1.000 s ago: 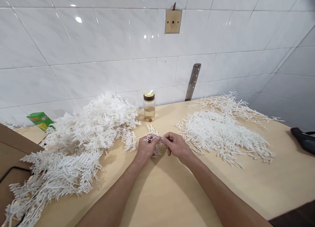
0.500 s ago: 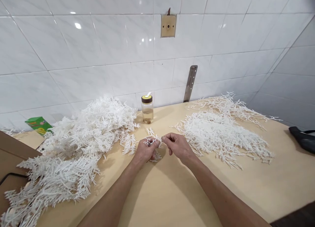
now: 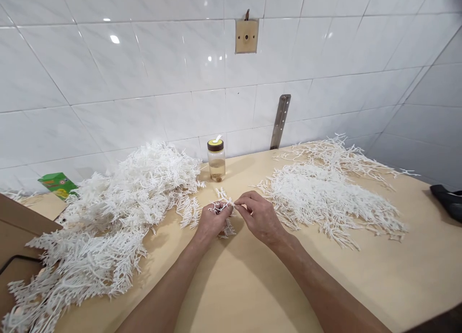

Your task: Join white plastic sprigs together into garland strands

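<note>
My left hand (image 3: 213,220) is closed on a white branching plastic sprig (image 3: 221,206), whose forked tips stick out above the fingers. Thumb and forefinger of my right hand (image 3: 260,214) pinch the sprig's right end, close beside the left fingertips. Part of the sprig is hidden by the hands. More white sprigs (image 3: 226,229) lie on the table just under the left hand. To the left is a large heap of white branching pieces (image 3: 144,188); a flatter pile of similar pieces (image 3: 325,198) spreads to the right.
A jar of yellowish liquid with a dark-rimmed lid (image 3: 216,167) stands behind my hands. A perforated metal strip (image 3: 280,122) leans on the tiled wall. A green box (image 3: 57,184) and cardboard (image 3: 25,232) are at left, a black object (image 3: 447,202) at far right.
My right hand has shifted slightly left, and its fingers now pinch the sprig's end against the left fingertips. The left hand has barely moved.
</note>
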`<state>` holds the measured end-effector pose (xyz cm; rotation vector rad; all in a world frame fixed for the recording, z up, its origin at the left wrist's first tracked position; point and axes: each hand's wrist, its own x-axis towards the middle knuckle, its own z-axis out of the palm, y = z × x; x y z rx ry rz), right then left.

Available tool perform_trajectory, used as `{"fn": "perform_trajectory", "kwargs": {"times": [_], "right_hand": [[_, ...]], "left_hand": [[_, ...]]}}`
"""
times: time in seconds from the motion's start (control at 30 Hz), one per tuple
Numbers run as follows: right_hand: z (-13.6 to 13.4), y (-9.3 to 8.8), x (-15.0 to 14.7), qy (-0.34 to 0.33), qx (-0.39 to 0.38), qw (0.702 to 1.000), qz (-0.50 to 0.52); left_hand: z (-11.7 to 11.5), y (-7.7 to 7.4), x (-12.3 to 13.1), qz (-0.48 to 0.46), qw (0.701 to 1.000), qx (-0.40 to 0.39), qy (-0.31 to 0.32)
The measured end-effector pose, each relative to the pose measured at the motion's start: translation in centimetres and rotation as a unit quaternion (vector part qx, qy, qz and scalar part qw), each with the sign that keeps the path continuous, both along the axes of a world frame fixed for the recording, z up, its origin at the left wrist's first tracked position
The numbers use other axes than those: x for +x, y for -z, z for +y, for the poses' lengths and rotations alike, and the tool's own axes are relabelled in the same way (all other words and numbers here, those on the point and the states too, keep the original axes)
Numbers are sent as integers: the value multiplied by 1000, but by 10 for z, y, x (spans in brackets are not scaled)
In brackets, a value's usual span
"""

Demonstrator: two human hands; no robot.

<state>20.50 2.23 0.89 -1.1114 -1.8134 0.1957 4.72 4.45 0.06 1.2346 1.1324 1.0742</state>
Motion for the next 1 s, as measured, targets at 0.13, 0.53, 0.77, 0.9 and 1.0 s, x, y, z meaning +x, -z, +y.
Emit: {"fn": "perform_trajectory", "kwargs": {"times": [0.13,0.53,0.77,0.9,1.0], "right_hand": [[4,6,3,6,-22,999,-30],[5,12,-2,69,-75,990,-97],[11,12,-9,172,-111,974,-93],[17,9,23,276,-149,949,-32],[20,7,56,339,-123,933,-9]], "left_hand": [[-4,-6,0,-30,999,-16,24],[-5,-1,2,53,998,13,21],[-6,1,2,77,997,19,-5],[-8,0,1,9,1000,-2,-6],[-7,-1,0,-15,1000,-13,-13]]}}
